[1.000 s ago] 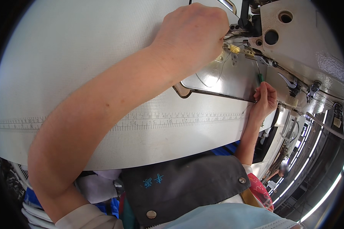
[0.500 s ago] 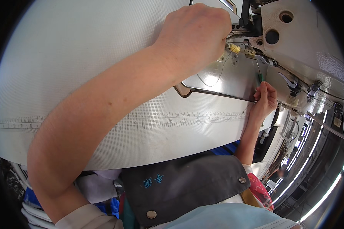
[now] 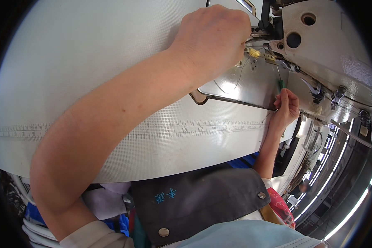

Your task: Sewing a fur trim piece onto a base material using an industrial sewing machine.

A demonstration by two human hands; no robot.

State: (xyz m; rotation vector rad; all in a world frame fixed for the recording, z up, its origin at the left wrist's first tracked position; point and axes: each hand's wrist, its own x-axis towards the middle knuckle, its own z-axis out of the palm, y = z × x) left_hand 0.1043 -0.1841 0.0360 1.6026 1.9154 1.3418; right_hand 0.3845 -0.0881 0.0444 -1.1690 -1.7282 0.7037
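From afar I pinch the green-handled tool beside the sewing machine in my right hand, judging it light, stiff and best held by its handle; my left hand's grip I cannot tell.

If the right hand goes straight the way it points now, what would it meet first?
The green-handled tool in the right hand would likely meet the metal machine parts first, though depth is unclear.

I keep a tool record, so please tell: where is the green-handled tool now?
In the head view, the green-handled tool is in the upper right, held in the right hand, near the right end of the metal plate.
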